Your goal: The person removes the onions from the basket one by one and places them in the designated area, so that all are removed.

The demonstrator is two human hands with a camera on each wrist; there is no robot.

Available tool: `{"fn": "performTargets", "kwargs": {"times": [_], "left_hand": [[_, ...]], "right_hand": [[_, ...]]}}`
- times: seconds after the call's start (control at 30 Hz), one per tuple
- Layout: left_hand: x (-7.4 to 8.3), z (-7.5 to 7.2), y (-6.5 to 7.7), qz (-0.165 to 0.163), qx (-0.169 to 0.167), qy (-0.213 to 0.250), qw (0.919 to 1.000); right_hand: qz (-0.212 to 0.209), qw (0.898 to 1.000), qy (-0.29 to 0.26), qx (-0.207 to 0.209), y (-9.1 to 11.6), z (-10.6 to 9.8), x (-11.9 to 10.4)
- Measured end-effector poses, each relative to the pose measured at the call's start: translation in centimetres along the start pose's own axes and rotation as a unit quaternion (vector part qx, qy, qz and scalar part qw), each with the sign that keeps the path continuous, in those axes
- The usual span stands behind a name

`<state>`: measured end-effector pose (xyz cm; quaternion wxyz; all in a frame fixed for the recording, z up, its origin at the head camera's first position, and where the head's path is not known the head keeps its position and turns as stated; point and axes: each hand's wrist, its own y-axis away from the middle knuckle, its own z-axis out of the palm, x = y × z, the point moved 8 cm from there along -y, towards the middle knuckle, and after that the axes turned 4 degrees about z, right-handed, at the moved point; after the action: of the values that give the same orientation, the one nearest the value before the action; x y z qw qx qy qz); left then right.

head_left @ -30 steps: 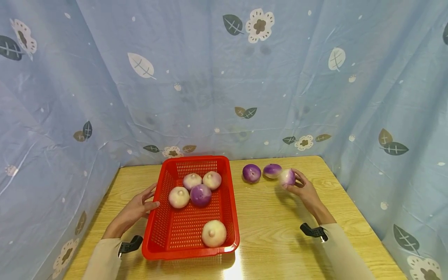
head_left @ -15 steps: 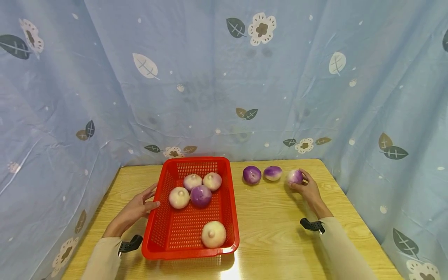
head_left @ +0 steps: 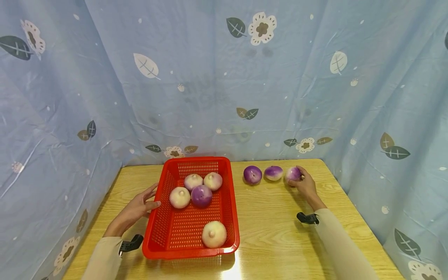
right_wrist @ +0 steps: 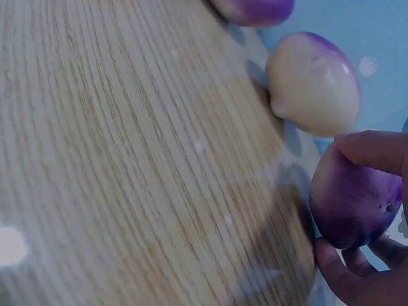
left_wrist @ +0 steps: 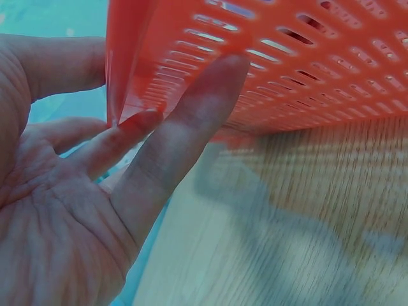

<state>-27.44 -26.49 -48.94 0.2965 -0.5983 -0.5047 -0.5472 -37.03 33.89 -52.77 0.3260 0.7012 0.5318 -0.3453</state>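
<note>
My left hand [head_left: 139, 205] holds the left rim of a red plastic basket [head_left: 231, 217], thumb over the edge. In the left wrist view, other fingers [left_wrist: 185, 137] lie against the outside of its slotted wall [left_wrist: 293, 51]. My right hand [head_left: 306, 186] grips a purple and white turnip [head_left: 292, 174] at the back right of the table; the right wrist view shows this turnip [right_wrist: 354, 194] between thumb and fingers, close over the wood. To its left are a second turnip [head_left: 273, 173], lying on its side, and a third, purple side up [head_left: 252, 175].
Inside the basket, several turnips sit grouped toward the back, among them a purple-side-up one [head_left: 201, 195]. A pale turnip [head_left: 214, 234] lies in the front right corner. A blue patterned curtain [head_left: 217, 77] hangs behind and beside the wooden table [head_left: 269, 233].
My right hand first carried the turnip right, away from the lying one, then shifted it slightly back left into line with the other two. My left hand stays on the basket.
</note>
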Motion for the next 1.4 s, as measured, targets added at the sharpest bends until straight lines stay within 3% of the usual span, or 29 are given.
{"fn": "performTargets", "kwargs": {"times": [0.4, 0.87, 1.17, 1.4], "left_hand": [[0.0, 0.0, 0.0, 0.002, -0.005, 0.011, 0.9999], [0.1, 0.0, 0.1, 0.004, -0.003, -0.001, 1.0], [0.0, 0.0, -0.1, 0.006, -0.006, 0.001, 1.0], [0.0, -0.1, 0.0, 0.006, -0.007, 0.004, 1.0]], "right_hand": [[-0.011, 0.999, 0.042, -0.015, -0.5, 0.6, -0.3], [0.005, 0.999, 0.037, -0.007, 0.4, -0.6, 0.0], [0.006, 1.0, -0.02, 0.008, 1.3, -1.8, -0.7], [-0.019, 0.998, -0.061, 0.01, 2.7, -2.2, -2.9]]}}
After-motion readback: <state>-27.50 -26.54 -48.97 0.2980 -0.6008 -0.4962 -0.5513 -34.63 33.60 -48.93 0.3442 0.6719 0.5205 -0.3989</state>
